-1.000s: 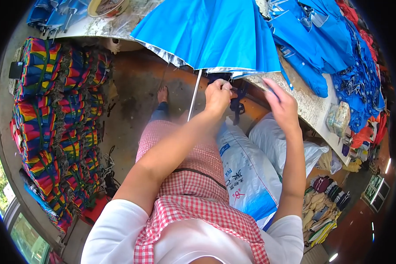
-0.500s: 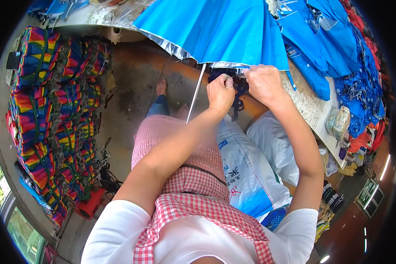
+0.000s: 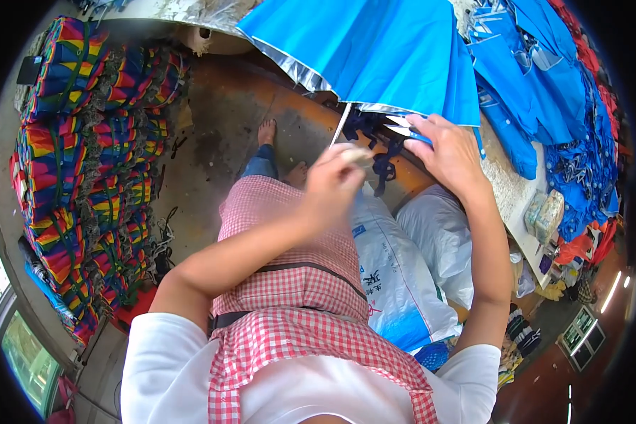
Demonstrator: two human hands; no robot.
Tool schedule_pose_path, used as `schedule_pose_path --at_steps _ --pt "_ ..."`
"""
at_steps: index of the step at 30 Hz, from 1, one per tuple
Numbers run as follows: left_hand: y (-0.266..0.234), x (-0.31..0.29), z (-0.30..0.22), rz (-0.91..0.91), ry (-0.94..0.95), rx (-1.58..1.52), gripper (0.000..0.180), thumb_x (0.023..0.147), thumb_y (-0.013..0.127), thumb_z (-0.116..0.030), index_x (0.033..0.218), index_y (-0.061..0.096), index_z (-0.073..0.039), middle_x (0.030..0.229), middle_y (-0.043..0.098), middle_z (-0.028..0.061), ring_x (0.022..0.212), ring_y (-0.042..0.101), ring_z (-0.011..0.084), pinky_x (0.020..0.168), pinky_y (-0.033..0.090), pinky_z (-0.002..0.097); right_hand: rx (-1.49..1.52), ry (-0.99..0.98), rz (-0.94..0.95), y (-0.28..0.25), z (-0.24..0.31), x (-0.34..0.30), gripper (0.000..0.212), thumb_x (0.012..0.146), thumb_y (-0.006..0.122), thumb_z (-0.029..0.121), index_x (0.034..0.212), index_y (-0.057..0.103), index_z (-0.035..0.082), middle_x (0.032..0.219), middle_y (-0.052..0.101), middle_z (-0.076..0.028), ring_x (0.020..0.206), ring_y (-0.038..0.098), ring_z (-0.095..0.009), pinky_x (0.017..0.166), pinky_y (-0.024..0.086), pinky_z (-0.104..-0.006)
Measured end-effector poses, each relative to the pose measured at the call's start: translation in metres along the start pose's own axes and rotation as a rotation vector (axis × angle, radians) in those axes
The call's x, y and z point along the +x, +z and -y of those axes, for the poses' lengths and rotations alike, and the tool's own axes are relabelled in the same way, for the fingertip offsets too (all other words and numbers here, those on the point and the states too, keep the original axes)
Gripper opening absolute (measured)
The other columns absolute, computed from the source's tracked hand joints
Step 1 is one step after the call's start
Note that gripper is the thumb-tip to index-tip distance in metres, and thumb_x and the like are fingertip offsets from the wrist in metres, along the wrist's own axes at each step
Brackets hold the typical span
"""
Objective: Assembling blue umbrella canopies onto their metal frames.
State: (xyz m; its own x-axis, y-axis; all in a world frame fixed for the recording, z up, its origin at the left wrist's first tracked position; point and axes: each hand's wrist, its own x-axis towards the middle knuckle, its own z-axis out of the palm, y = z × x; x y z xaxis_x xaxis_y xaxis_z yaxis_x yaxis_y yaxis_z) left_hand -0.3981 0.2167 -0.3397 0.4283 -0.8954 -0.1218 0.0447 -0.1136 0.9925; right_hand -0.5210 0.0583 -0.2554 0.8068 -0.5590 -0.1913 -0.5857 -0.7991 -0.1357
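Note:
A half-open blue umbrella (image 3: 374,53) with a silver underside hangs over the table edge, its thin metal shaft (image 3: 341,124) slanting down toward me. In my right hand (image 3: 451,152) is a pair of small snips (image 3: 401,127), pale pointed blades and a blue handle, close under the umbrella's hem. My left hand (image 3: 336,177) is blurred by motion beside the shaft. Its fingers are curled in a pinch, and whatever they hold, if anything, cannot be made out.
More blue umbrellas (image 3: 523,92) pile on the table (image 3: 505,180) at right, near a clear-wrapped package (image 3: 544,215). White sacks (image 3: 396,275) stand beside my apron (image 3: 290,219). Rainbow-coloured bundles (image 3: 63,148) are stacked at left. Dark straps (image 3: 381,166) hang below the umbrella.
My left hand has pulled down and left, away from the hem and my right hand. The right hand has turned, and the snips now show plainly. The view has shifted slightly.

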Motion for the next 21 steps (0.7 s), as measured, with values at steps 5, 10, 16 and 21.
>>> schedule_pose_path --at_steps 5,10,16,21 --pt "-0.048 0.041 0.025 -0.342 -0.35 -0.164 0.014 0.079 0.063 -0.011 0.088 0.063 -0.001 0.084 0.058 0.0023 0.076 0.053 0.0117 0.07 0.042 0.0248 0.284 0.023 -0.159 0.007 0.031 0.02 0.027 0.075 0.063 0.019 0.101 0.062 0.012 0.079 0.059 -0.007 0.072 0.059 -0.026 0.06 0.047 -0.036" --pt "-0.042 0.086 0.046 -0.48 -0.374 -0.403 0.015 0.078 0.065 -0.016 0.083 0.064 -0.003 0.078 0.055 -0.002 0.069 0.049 0.0088 0.063 0.04 0.0243 0.157 -0.09 -0.256 0.031 0.056 0.062 0.021 0.074 0.063 0.019 0.092 0.062 0.009 0.075 0.059 -0.009 0.07 0.061 -0.025 0.059 0.048 -0.0361" --pt "-0.048 0.09 0.047 -0.542 -0.257 0.117 0.012 0.079 0.064 -0.015 0.085 0.063 -0.004 0.072 0.056 0.0015 0.065 0.051 0.011 0.06 0.04 0.0256 0.078 -0.173 -0.194 0.047 0.063 0.086 0.017 0.073 0.063 0.018 0.086 0.061 0.007 0.073 0.059 -0.009 0.069 0.061 -0.025 0.057 0.048 -0.0361" --pt "-0.058 0.092 0.057 -0.491 0.236 0.662 0.01 0.08 0.061 -0.014 0.083 0.063 -0.005 0.075 0.059 0.0087 0.062 0.053 0.0164 0.056 0.041 0.0291 0.086 -0.173 -0.18 0.054 0.065 0.097 0.014 0.074 0.062 0.018 0.081 0.06 0.007 0.071 0.059 -0.009 0.068 0.061 -0.025 0.057 0.048 -0.0363"
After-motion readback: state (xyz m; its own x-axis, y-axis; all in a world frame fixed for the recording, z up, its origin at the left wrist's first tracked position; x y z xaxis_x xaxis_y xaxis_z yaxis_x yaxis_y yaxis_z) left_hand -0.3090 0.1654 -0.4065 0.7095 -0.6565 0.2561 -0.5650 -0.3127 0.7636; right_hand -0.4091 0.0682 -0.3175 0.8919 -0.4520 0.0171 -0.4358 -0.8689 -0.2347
